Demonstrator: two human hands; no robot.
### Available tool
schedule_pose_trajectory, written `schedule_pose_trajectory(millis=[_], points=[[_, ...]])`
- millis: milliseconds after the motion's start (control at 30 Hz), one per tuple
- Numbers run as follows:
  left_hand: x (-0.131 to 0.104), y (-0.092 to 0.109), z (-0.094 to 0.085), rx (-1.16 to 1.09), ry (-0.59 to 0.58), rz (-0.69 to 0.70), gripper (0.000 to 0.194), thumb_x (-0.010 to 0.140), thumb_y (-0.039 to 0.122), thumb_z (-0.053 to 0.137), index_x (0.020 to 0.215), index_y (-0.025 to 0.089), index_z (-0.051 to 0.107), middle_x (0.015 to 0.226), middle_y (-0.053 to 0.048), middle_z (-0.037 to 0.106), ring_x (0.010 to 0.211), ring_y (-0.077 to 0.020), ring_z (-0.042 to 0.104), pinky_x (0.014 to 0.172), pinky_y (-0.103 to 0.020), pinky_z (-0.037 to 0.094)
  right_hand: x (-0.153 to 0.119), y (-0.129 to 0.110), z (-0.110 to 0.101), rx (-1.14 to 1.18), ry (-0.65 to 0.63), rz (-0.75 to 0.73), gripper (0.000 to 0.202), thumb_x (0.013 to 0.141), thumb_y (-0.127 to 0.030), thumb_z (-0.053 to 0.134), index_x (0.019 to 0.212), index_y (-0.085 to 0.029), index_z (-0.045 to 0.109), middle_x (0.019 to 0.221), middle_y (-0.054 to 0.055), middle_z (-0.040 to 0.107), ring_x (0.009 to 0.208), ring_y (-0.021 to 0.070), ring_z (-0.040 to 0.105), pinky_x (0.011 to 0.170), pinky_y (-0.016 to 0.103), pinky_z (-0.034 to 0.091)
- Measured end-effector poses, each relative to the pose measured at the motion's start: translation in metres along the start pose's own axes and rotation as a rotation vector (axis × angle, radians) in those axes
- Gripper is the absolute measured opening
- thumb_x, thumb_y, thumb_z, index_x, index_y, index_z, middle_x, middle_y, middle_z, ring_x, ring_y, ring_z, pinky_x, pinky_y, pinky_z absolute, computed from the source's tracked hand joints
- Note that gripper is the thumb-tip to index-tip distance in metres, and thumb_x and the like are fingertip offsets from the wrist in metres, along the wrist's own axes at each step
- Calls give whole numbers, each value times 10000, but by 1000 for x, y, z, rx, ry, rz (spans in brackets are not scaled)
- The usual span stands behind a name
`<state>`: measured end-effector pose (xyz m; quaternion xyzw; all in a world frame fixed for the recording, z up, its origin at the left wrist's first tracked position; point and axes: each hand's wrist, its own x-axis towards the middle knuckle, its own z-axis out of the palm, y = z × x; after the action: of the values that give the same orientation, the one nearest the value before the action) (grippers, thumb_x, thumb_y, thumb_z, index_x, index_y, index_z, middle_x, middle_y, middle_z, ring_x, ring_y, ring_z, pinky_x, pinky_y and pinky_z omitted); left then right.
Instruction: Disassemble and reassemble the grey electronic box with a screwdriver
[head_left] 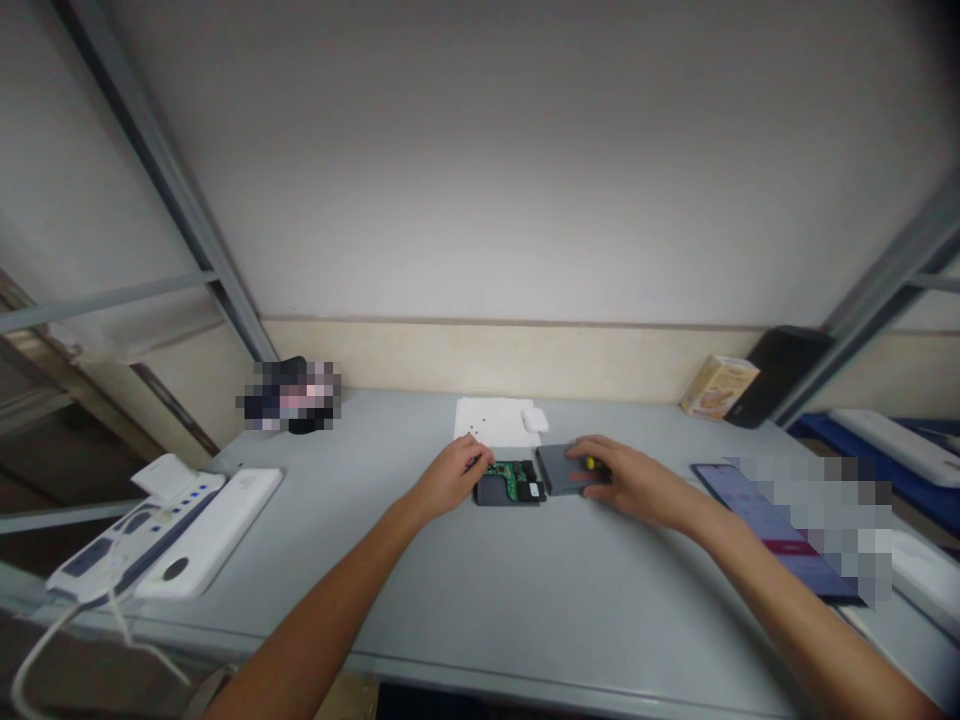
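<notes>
An opened device (495, 491) with a green circuit board (512, 478) and black parts lies mid-table. My left hand (454, 478) is at its upper left corner, fingers curled and pressed together; a small dark thing shows at the fingertips, too small to name. Just right of the device is a flat grey cover (556, 470). My right hand (619, 475) is over the cover's right part, thumb and fingers at its edges. A small yellow-ended thing (591, 463) shows among the right fingers; the rest of it is hidden.
Behind the device lies a white sheet (491, 420) with several tiny dark pieces, a white rounded case (535, 420) on its right. A power strip (142, 530) and white slab (217, 530) lie left. A tablet (772, 530) lies right, a yellow box (720, 387) at the back right.
</notes>
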<state>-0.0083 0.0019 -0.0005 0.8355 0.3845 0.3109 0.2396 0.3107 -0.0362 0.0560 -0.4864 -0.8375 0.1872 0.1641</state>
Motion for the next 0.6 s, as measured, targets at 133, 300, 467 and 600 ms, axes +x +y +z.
schedule_pose_trajectory(millis=[133, 300, 467, 600], points=[[0, -1, 1, -12, -8, 8, 320, 1036, 341, 426, 950, 196, 698, 934, -51, 642, 933, -195, 592, 831, -293, 443, 2, -4, -1, 12, -14, 18, 441, 754, -157, 683, 1185, -244, 658, 1219, 82, 665, 1071, 267, 630, 935, 380, 474], [0, 0, 2, 2, 30, 12, 276, 1029, 324, 441, 922, 179, 651, 921, -45, 637, 920, -191, 583, 835, -293, 445, 4, -2, 2, 30, -23, 15, 469, 739, -147, 686, 1197, -242, 655, 1223, 62, 669, 1087, 255, 627, 939, 360, 463], [0, -1, 2, 23, 19, 6, 323, 1036, 342, 422, 880, 175, 651, 892, -46, 620, 895, -191, 572, 819, -294, 440, 2, 0, 4, 42, -20, -7, 467, 749, -145, 669, 1206, -234, 642, 1232, 63, 662, 1095, 253, 622, 949, 359, 458], [0, -2, 1, 9, 2, 12, 338, 1040, 349, 415, 898, 183, 673, 890, -42, 622, 902, -190, 577, 818, -288, 435, 1, 3, 7, 60, -5, -8, 468, 749, -133, 651, 1205, -238, 633, 1241, 63, 660, 1108, 254, 620, 963, 364, 459]])
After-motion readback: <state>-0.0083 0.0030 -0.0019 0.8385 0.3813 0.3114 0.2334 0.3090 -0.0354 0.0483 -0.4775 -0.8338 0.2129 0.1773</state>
